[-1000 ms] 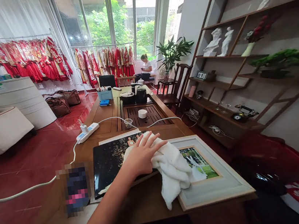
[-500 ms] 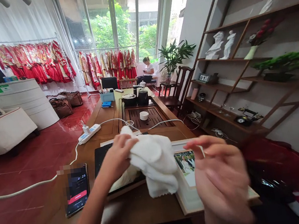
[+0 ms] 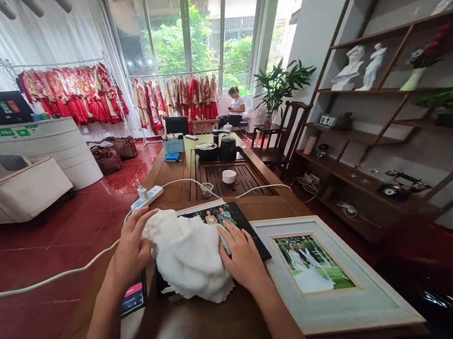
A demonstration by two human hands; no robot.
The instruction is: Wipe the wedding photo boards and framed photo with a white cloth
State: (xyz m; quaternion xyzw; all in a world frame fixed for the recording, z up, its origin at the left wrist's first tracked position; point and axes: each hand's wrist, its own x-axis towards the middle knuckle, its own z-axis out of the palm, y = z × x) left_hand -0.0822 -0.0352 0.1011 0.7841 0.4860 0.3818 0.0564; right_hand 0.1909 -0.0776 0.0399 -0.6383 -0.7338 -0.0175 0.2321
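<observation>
A white, fluffy cloth (image 3: 192,257) lies bunched over a dark photo panel (image 3: 243,217) that shows a couple. At the cloth's left edge, my left hand (image 3: 131,251) has its fingers and thumb closed on the fabric. My right hand (image 3: 241,253) rests at the cloth's right side, fingers stretched out and apart, by the panel's picture. The cloth hides much of the panel. To the right of my right hand lies a white-framed wedding photo (image 3: 316,263). A phone (image 3: 134,295) is partly hidden by my left forearm.
A power strip (image 3: 147,198) and its white cable (image 3: 57,280) run along the table's left side. Beyond are a white cup (image 3: 229,176) on a tea tray, a dark kettle (image 3: 228,148) and a pen box (image 3: 173,144). A seated person (image 3: 237,107) is at the back.
The cloth has come down onto the dark panel, to the left. My right hand has moved left from above the framed photo to the cloth's side. The view has shifted slightly.
</observation>
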